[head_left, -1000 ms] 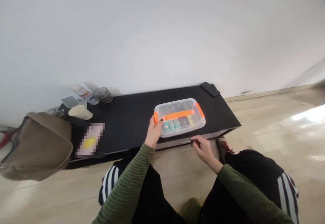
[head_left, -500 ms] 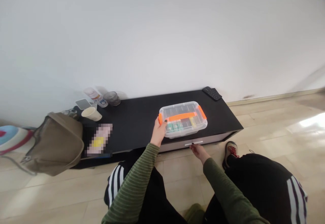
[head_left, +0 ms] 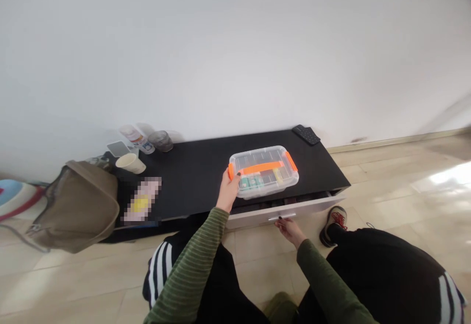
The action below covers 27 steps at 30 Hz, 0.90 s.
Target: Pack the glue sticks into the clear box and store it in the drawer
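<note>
My left hand (head_left: 227, 190) grips the left end of a clear plastic storage box (head_left: 272, 184) by its orange latch. The box has an orange carry handle (head_left: 262, 168) across its lid, and small green and yellow packets show through the plastic. It is over the front part of a low black cabinet (head_left: 198, 172); whether it rests there I cannot tell. Below it, my right hand (head_left: 290, 229) has its fingers closed on the metal handle (head_left: 282, 217) of a white-fronted drawer (head_left: 316, 207). The drawer stands partly pulled out, its inside dark and mostly covered by the box.
On the cabinet's left stand a paper cup (head_left: 130, 163), a spray can (head_left: 137, 139), a dark glass jar (head_left: 161, 141) and a brown bag (head_left: 79, 206). A black keyboard (head_left: 306, 135) lies at the back right. My shoe (head_left: 334, 223) is near the drawer's right end.
The drawer has come out toward me, with my right hand on its handle, and a dark gap now shows behind its front. My left hand keeps the box in nearly the same place.
</note>
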Available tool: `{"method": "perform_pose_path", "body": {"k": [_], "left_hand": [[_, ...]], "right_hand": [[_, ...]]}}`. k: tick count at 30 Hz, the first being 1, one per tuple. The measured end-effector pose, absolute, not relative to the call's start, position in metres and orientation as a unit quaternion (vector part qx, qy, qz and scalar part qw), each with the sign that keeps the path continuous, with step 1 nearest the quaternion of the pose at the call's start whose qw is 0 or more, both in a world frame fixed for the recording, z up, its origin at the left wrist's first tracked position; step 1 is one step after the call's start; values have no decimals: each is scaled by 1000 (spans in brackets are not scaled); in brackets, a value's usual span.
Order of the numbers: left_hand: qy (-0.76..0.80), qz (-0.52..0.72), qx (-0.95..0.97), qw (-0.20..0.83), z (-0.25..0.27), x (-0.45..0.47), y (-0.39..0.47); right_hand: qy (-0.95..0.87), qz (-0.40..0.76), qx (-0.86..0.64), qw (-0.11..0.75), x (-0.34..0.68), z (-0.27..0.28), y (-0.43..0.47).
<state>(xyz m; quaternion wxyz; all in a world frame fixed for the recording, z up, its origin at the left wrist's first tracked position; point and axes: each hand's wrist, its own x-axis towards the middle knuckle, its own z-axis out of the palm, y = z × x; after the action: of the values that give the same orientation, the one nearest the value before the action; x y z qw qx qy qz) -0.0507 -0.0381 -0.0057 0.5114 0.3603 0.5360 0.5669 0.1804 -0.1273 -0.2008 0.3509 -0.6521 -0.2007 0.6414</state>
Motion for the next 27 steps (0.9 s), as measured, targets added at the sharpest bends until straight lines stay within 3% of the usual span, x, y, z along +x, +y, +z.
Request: {"method": "perform_pose_path", "body": {"k": [8, 15, 18, 23, 27], "left_hand": [[502, 617, 312, 519, 1, -43, -47], [469, 656, 252, 535, 7, -50, -85], [485, 645, 237, 541, 5, -55, -111], [522, 629, 249, 520, -6, -48, -165], [552, 595, 283, 511, -29, -39, -204]], "right_hand": [[-102, 641, -666, 367, 177, -202, -191], [-258, 745, -567, 238, 184, -141, -242], [-341, 706, -533, 318, 200, -96, -239], [-317, 598, -539, 501, 227, -50, -217], [-299, 628, -512, 505, 237, -45, -214]]}}
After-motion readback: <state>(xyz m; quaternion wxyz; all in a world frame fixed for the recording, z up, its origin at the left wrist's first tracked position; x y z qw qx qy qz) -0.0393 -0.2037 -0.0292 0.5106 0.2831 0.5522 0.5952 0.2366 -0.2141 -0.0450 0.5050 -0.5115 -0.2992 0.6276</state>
